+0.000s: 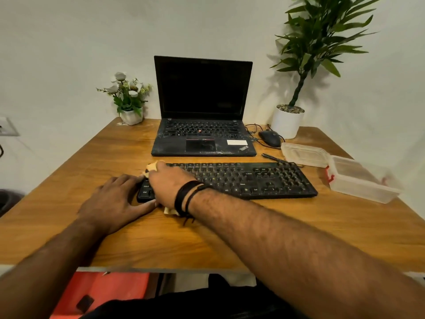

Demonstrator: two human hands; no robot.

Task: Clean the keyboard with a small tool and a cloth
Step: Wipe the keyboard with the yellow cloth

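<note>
A black keyboard lies across the wooden desk in front of me. My right hand grips a yellowish cloth and presses it on the keyboard's left end; a corner of the cloth pokes out under my wrist. My left hand lies flat with straight fingers on the desk, touching the keyboard's left edge and front corner. A thin dark tool lies on the desk behind the keyboard's right part.
A dusty open laptop stands behind the keyboard. A black mouse with cable, a clear plastic box and its lid sit to the right. A small flower pot and a tall potted plant stand at the back.
</note>
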